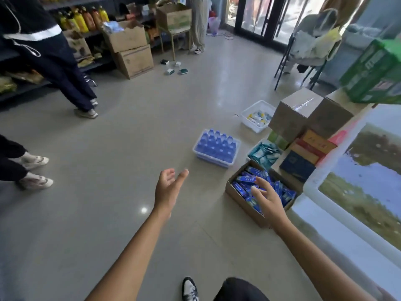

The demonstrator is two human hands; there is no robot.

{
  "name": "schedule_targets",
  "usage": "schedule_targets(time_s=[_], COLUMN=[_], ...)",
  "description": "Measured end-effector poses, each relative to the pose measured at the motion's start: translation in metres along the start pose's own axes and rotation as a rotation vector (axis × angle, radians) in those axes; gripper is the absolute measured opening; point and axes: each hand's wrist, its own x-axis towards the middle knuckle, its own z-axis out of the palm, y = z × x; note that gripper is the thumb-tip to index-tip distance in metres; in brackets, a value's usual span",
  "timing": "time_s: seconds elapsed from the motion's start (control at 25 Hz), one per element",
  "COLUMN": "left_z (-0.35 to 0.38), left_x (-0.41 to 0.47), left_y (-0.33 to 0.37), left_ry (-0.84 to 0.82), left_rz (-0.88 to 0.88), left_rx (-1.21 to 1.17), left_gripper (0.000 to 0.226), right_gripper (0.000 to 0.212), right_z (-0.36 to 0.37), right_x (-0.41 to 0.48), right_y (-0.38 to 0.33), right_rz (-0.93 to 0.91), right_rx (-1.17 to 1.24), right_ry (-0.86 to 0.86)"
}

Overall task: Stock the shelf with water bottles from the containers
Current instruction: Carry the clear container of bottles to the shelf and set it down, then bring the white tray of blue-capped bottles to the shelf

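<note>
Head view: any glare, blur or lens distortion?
Head view: lamp glare spots on the glossy floor; glass doors blown out; wide-angle bending at the frame edges; crate of water bottles fairly sharp; left hand and right hand slightly soft.
</note>
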Motion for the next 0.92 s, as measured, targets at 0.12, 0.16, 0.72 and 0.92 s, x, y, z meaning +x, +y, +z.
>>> schedule_targets(time_s=[0.12, 0.16, 0.72, 0.92], left_z=[0.024, 0.035, 0.175, 0.218], left_x=[0.078, 0.104, 0.465, 0.588], left_y=[0.014, 0.017, 0.073, 0.038], left_ry=[-0.111, -0.15, -0.311, -0.38], left_rz=[-0.032, -0.04, -0.17, -0.227], left_rx=[0.064, 0.087, 0.347, 0.469], left_gripper=[0.1, 0.105, 0.11, 0.089], right_gripper=[0.048, 0.049, 0.066, 0.073], right_z=[0.011, 0.015, 0.058, 0.08], right_x=[0.052, 0.073, 0.411, 0.503], right_y=[0.001, 0.002, -0.024, -0.003], right_rz=[0.081, 0.103, 0.359, 0.489], right_rx=[-0.007, -0.009, 0.023, -0.005], right_ry=[0.088, 0.105, 0.187, 0.223])
